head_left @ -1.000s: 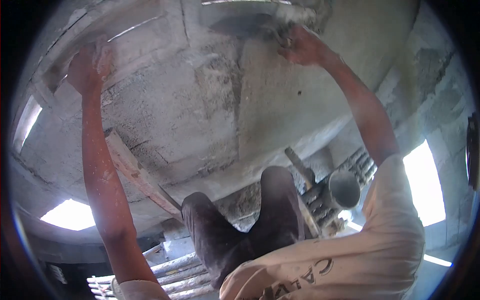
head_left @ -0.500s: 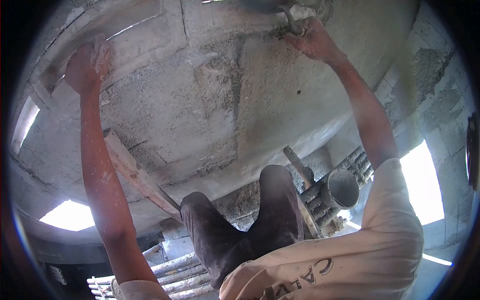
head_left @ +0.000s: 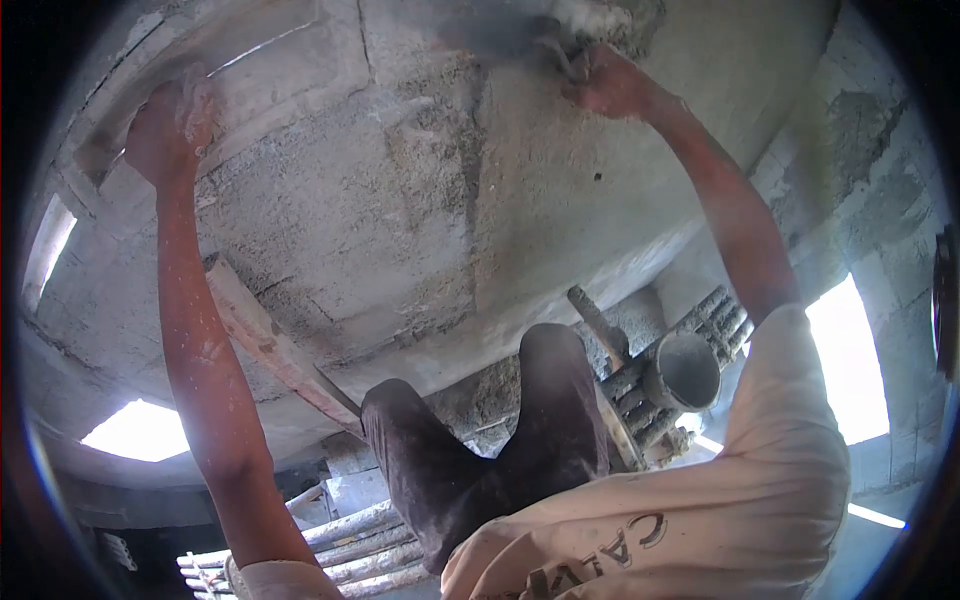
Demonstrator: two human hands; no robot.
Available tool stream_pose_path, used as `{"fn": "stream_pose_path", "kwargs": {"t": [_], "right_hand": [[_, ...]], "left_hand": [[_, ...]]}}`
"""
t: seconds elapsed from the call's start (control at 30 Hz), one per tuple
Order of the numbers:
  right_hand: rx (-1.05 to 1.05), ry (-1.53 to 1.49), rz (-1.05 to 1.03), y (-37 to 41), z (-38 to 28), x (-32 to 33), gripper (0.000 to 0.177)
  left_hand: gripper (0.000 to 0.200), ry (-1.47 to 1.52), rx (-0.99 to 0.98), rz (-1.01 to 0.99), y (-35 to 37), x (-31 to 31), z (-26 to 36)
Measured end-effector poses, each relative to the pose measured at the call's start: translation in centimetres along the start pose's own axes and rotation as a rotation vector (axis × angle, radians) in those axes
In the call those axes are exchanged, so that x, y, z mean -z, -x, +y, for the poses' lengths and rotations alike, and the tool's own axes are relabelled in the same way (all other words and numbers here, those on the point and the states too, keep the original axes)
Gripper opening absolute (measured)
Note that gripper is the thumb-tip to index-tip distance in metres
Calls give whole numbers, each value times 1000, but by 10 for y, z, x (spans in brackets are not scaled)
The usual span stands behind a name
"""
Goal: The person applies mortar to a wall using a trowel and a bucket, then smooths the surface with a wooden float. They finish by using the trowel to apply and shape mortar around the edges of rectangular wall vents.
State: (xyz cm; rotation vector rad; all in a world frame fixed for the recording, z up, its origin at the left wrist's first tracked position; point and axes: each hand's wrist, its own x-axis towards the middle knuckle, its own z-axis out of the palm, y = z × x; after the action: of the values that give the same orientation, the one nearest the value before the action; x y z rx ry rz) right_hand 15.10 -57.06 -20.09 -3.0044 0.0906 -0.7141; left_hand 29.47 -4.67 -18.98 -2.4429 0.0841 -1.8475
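High on the right, my right hand [head_left: 618, 84] is closed round the curved handle of a trowel [head_left: 515, 38], whose dark blade is blurred against the rough grey wall [head_left: 380, 200]. Up at the left, my left hand [head_left: 172, 128] touches the wall beside a recessed frame with a thin bright gap. Its fingers are smeared with pale mortar, and whether they hold anything is too unclear to tell.
A round bucket [head_left: 686, 371] stands on bundled poles at the lower right. A long wooden board [head_left: 275, 335] leans left of my knees [head_left: 480, 440]. Several poles [head_left: 360, 548] lie below. Bright openings show at both sides.
My right hand has moved slightly left and down with the trowel, and the blade has shifted left and blurred. My left hand has barely moved.
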Motion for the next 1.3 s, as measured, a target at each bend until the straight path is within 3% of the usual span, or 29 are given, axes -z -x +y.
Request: {"fn": "stream_pose_path", "kwargs": {"t": [0.07, 0.17, 0.2, 0.27, 0.3, 0.37, 0.4, 0.47, 0.53, 0.57, 0.67, 0.77, 0.87, 0.93, 1.07, 1.13, 1.23, 1.3], "right_hand": [[14, -17, 11, -4, 1, 3, 56], [175, -21, 84, -14, 29, -9, 50], [283, 92, 108, -37, 69, -49, 46], [369, 52, 134, -35, 70, -48, 40], [358, -98, 137, -13, 26, -3, 37], [284, -166, 195, 0, 9, 5, 34], [238, -81, 266, -9, 23, -21, 32], [153, -71, 195, 3, 5, -12, 32], [122, -206, -72, 10, -19, 31, 34], [102, -124, -67, 8, -12, 18, 35], [138, 30, 16, -8, 9, -23, 38], [306, 54, 152, -13, 22, -37, 42], [358, 83, 263, -5, 21, -51, 44], [343, 36, 424, 8, 9, -38, 44], [282, -88, 356, 29, 5, -24, 33], [328, -31, 445, 34, 0, -29, 29], [122, 15, 269, 21, 8, -48, 27], [213, -153, 343, 21, 4, -43, 26]], "left_hand": [[53, -58, 108, -102, -7, 4, 5], [57, 1, 27, -3, -2, -7, -4], [52, 27, -38, 76, 0, -12, -9], [47, 48, -118, 181, 1, -18, -17], [46, 42, -129, 205, 1, -18, -21], [53, -1, -84, 107, 3, -13, -13], [53, -6, -53, 59, 2, -9, -10], [53, -15, -7, -41, -1, 1, -3], [53, -61, 3, -40, -2, 3, -4], [53, -74, -9, -49, -1, 2, 0], [48, -16, -77, 153, -3, -21, -15], [51, -73, 33, 141, -2, -25, -9], [54, -27, -37, 96, -2, -26, -18], [48, -21, -65, 167, -3, -26, -22], [51, -6, -156, 296, -2, -56, -41], [51, -6, -137, 234, -3, -53, -41], [53, 10, -147, 226, 0, -46, -31], [54, -41, -80, 211, -1, -42, -38]]}}
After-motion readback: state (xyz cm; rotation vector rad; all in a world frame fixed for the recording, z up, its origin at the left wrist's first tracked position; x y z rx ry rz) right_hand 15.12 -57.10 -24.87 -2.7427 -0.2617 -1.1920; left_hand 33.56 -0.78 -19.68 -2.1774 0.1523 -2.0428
